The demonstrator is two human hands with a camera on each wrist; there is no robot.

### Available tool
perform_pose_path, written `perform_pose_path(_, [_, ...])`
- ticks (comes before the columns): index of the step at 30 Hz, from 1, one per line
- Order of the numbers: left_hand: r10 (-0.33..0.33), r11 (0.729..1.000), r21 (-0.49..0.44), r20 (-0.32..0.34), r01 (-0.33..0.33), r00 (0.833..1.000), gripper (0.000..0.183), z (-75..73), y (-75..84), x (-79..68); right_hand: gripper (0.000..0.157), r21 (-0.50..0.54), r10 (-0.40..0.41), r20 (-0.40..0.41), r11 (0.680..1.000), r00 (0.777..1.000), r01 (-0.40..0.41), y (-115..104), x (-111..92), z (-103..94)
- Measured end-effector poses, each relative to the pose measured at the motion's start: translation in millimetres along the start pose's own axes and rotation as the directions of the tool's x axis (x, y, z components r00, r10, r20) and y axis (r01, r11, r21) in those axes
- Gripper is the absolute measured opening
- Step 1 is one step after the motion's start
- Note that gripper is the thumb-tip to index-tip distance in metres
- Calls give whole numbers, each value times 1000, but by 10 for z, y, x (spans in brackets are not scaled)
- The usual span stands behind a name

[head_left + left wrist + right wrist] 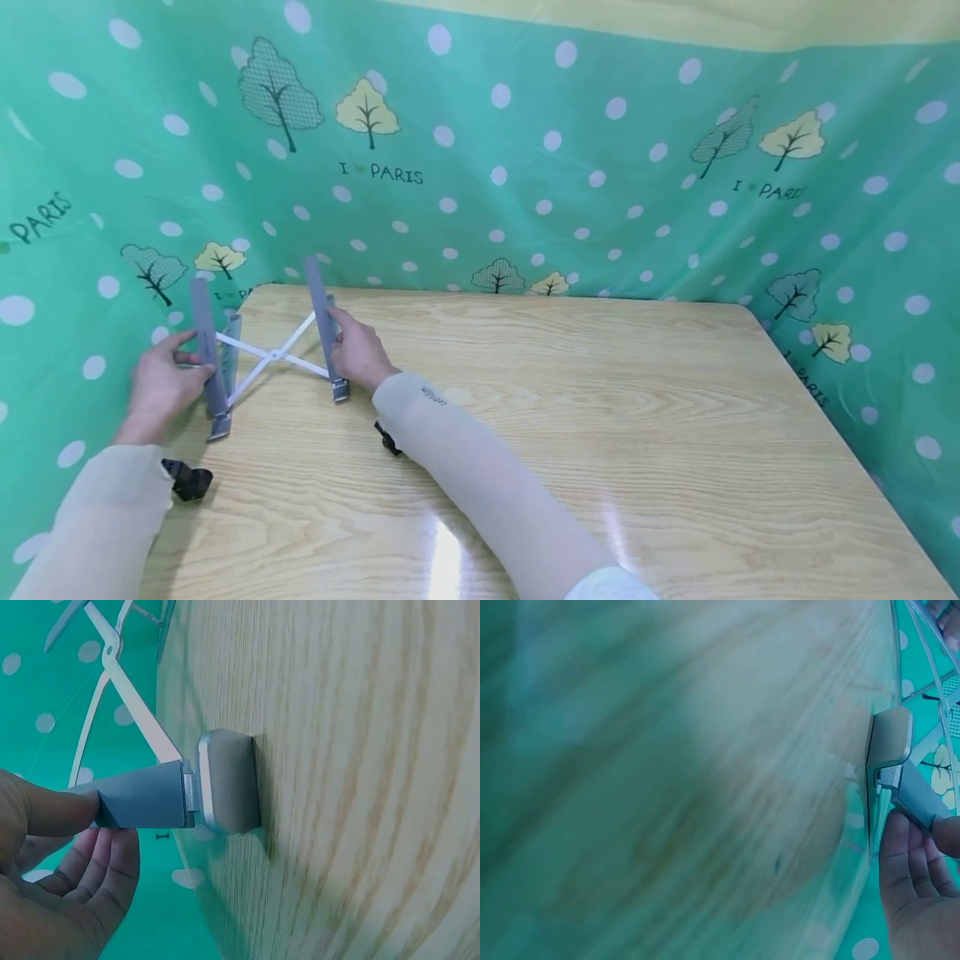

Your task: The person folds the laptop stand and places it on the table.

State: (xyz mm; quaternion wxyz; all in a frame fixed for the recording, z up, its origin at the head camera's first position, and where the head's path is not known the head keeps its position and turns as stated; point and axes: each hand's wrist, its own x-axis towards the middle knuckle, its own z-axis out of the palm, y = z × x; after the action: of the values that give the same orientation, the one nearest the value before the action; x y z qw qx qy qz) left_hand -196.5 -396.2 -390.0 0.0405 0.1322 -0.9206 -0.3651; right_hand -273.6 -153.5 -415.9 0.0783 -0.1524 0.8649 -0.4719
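Observation:
A grey folding laptop stand [207, 350] with white crossed bars stands spread out at the table's far left corner. My left hand [167, 382] pinches its left rail between thumb and fingers. In the left wrist view, the thumb of that left hand [56, 847] lies on the stand's rail [142, 796], beside a hinged end piece touching the table. On the other side, my right hand [360, 348] grips the right rail. The right wrist view has the right hand [922, 892] holding the rail [921, 796] near its folded end lip.
The stand rests on a light wood-grain table [600, 400]. A green dotted cloth [525, 150] with printed trees hangs behind and along both sides. Black wrist devices [189, 481] sit at both cuffs, and light glares off the front of the tabletop.

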Motion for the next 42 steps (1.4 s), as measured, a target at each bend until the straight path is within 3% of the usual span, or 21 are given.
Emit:
perform_pose_path(18, [24,999,-38,-6,-25,1000,78,84,43,2,70,-41,4,36,999,999,-3,43,-64,-151])
perform_pose_path(23, [3,999,-38,-13,-4,1000,78,109,68,21,68,-60,4,44,998,999,-1,62,-80,-202])
perform_pose_path(34, [-23,999,-35,-30,22,999,73,131,67,-13,73,-93,-17,55,995,998,22,69,-63,-230])
perform_pose_path(42, [3,998,-64,-19,-4,1000,70,162,98,-44,80,-40,-3,57,999,998,5,39,-45,-253])
